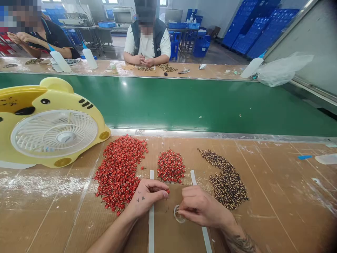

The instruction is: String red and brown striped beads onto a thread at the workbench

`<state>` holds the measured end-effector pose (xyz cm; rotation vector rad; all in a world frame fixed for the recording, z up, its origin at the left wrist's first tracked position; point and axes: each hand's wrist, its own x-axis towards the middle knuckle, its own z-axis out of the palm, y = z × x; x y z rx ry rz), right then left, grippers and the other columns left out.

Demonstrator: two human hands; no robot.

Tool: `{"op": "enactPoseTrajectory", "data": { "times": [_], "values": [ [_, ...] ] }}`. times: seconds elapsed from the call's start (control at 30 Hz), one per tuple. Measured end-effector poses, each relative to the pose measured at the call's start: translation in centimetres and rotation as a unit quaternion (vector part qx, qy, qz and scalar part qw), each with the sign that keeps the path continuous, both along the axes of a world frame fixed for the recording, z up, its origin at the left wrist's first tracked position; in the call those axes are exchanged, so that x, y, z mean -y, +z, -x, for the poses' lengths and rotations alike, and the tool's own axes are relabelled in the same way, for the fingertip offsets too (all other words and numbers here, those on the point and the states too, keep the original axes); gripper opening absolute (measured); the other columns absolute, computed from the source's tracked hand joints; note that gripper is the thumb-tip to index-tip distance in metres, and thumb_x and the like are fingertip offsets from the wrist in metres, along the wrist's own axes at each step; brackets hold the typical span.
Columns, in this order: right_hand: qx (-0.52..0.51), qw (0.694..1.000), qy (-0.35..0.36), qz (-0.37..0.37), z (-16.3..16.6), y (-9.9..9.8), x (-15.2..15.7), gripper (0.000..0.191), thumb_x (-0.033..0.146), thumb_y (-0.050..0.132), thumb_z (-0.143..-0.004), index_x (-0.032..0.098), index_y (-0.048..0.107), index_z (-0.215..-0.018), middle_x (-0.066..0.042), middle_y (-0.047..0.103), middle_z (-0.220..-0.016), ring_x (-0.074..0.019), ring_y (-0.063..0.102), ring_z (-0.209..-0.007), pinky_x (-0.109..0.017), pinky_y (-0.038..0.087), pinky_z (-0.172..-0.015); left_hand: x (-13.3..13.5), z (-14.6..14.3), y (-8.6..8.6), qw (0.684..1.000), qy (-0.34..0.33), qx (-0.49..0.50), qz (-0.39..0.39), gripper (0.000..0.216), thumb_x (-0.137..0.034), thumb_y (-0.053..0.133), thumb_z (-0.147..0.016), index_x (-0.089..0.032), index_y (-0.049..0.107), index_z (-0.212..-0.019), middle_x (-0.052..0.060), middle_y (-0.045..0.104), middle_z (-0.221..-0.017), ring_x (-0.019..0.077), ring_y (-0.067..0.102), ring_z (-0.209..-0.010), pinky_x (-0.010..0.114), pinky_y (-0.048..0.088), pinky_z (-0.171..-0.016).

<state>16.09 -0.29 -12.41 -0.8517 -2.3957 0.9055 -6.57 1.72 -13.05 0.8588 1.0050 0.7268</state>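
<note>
a small red piece [167,191] sits at the fingertips of a worker's left hand [147,195], over a brown tabletop [271,207], the grip a close pinch of thumb and forefinger. the right hand [202,207] bends over a clear dish [176,216], fingers curled and thumb tucked in; whether that grip has anything in it cannot be told from here. the step in hand looks to be the handling of one piece at a time, and the next move would seem to call for a light, steady pinch and good aim, given so small a thing. white strips [151,228] run along either side of the space between the hands. just beyond the fingers lies a small red heap [171,167]; left of it spreads a larger red pile [121,172], and to the right a dark pile [229,184], flecked with yellow, curves toward the right hand. a yellow fan [86,149] with an animal face stands tilted at far left. past the metal edge runs a green belt [184,105], and across it another person [147,42] sits with both hands close together near small heaps, blue crates [259,30] stacked behind.
</note>
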Motion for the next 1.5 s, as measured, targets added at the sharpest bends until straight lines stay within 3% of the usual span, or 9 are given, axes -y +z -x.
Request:
{"op": "enactPoseTrajectory", "data": {
  "times": [0.27,0.5,0.63,1.03,1.43,1.5],
  "values": [
    [-0.077,0.996,-0.012,0.051,-0.8,0.5,0.0,0.03,0.029,0.056,-0.095,0.017,0.062,-0.069,0.002,0.05,-0.056,-0.0124,0.045,-0.054,-0.026,0.031,-0.055,0.1,-0.3,-0.3,1.0,-0.016,-0.015,-0.01,0.011,-0.019,0.078,-0.067,-0.014,0.076,-0.077,0.002,0.074,-0.069,0.0122,0.062,-0.062,0.02,0.046,-0.061],
    [-0.241,0.954,-0.173,0.037,-1.0,0.4,0.2,0.017,0.026,0.063,-0.092,0.019,0.068,-0.078,0.002,0.051,-0.057,-0.0132,0.042,-0.052,-0.026,0.031,-0.053,0.4,-0.6,0.2,0.998,-0.038,-0.04,-0.018,0.009,-0.018,0.076,-0.068,-0.013,0.075,-0.075,0.002,0.072,-0.067,0.0112,0.058,-0.06,0.02,0.043,-0.058],
    [-0.229,0.951,-0.208,0.029,-0.4,-0.2,0.4,0.012,0.021,0.064,-0.09,0.019,0.069,-0.079,0.003,0.048,-0.057,-0.0132,0.042,-0.052,-0.026,0.03,-0.052,0.3,-0.7,0.3,0.998,-0.053,-0.041,-0.022,0.009,-0.019,0.075,-0.069,-0.013,0.076,-0.076,0.002,0.071,-0.066,0.0107,0.057,-0.058,0.02,0.042,-0.058],
    [-0.173,0.961,-0.215,0.005,-0.2,-0.1,0.3,0.012,0.018,0.064,-0.089,0.018,0.069,-0.078,0.003,0.049,-0.058,-0.0118,0.045,-0.052,-0.024,0.031,-0.052,0.5,-0.6,0.4,0.997,-0.056,-0.046,-0.031,0.009,-0.02,0.074,-0.07,-0.013,0.076,-0.075,0.001,0.069,-0.064,0.0097,0.053,-0.055,0.019,0.04,-0.055],
    [-0.151,0.965,-0.214,-0.001,0.0,-0.6,0.4,0.034,0.022,0.053,-0.094,0.018,0.049,-0.061,0.004,0.038,-0.058,-0.0119,0.038,-0.053,-0.027,0.025,-0.054,0.1,-0.5,0.3,0.999,-0.033,-0.026,-0.018,0.011,-0.021,0.077,-0.069,-0.013,0.075,-0.076,0.002,0.071,-0.068,0.0117,0.058,-0.061,0.02,0.044,-0.059],
    [-0.152,0.97,-0.189,0.01,-0.3,-0.3,0.2,0.038,0.025,0.051,-0.095,0.019,0.044,-0.058,0.004,0.035,-0.057,-0.0123,0.036,-0.053,-0.027,0.025,-0.054,0.1,-0.5,0.3,0.999,-0.031,-0.031,-0.018,0.011,-0.021,0.077,-0.069,-0.013,0.074,-0.076,0.003,0.07,-0.068,0.0118,0.058,-0.061,0.02,0.043,-0.059]
  ]
}}
